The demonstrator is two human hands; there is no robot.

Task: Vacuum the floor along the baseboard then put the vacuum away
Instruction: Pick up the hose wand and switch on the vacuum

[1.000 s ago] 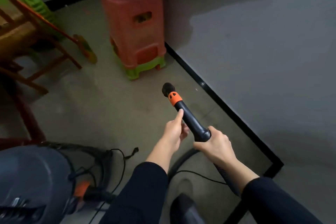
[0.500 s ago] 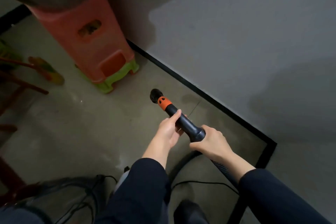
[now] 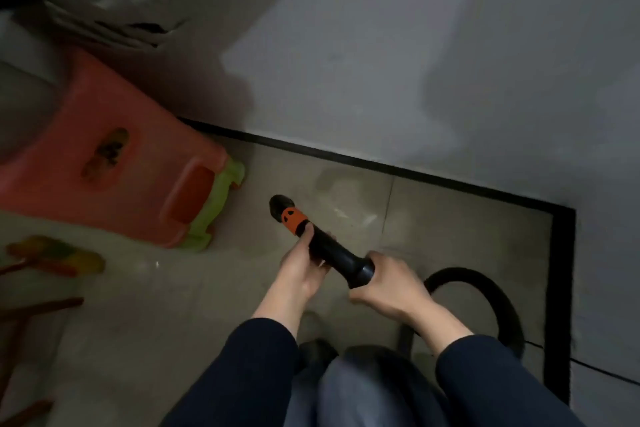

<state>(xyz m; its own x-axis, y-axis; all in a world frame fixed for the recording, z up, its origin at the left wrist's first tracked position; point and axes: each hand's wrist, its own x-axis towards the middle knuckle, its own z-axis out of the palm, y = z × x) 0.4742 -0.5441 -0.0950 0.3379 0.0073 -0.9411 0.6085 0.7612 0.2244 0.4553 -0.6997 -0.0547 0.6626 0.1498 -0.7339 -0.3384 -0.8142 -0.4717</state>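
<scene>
Near the floor's corner, head view: vacuum nozzle [image 3: 327,250], black with an orange collar, held over the tile short of the black baseboard [image 3: 381,165]. Left hand [image 3: 299,269] grips the barrel behind the collar. Right hand [image 3: 389,284] clenches the rear end where the hose [image 3: 485,291] joins. Barrel likely rigid and light. Hose flexible, may drag. Red stool [image 3: 114,177] nearby.

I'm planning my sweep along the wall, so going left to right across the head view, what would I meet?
colourful broom head → red stool → vacuum wand → hose loop → baseboard corner
</scene>
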